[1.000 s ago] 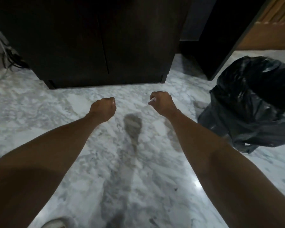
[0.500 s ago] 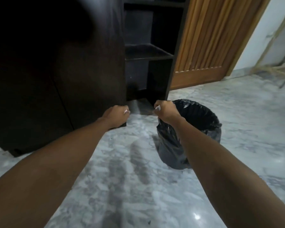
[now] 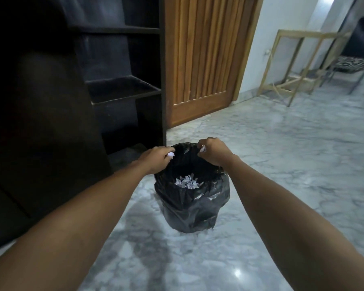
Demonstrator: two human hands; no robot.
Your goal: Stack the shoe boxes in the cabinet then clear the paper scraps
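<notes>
We held both hands over the bin (image 3: 189, 208), each with its grip closed tight around crumpled paper. Our left hand (image 3: 156, 159) was curled into a fist above the bin's left rim, and a white paper scrap (image 3: 171, 154) poked out between thumb and fingers on the side facing the bin's opening. Our right hand (image 3: 213, 151) was fisted too, above the bin's far right rim, its grip pinched on a small greyish scrap of paper (image 3: 202, 148) that showed at the thumb side. How much more paper each fist enclosed, we could not tell.

Both forearms reached forward and slightly inward toward the bin, wrists bent a little downward, knuckles up.

The bin stood on the marble floor (image 3: 282, 164), lined with a black plastic bag that draped loosely over its outside. At the bottom of the bin lay a small heap of white paper scraps (image 3: 187, 182), torn and crumpled.

Left of the bin stood the dark cabinet (image 3: 51, 122), with open dark shelves (image 3: 122, 89) on the side nearest the bin; no shoe boxes were visible there. Behind the bin was a wooden door (image 3: 204, 59), and far to the bin's right a bare wooden frame (image 3: 298, 64).
</notes>
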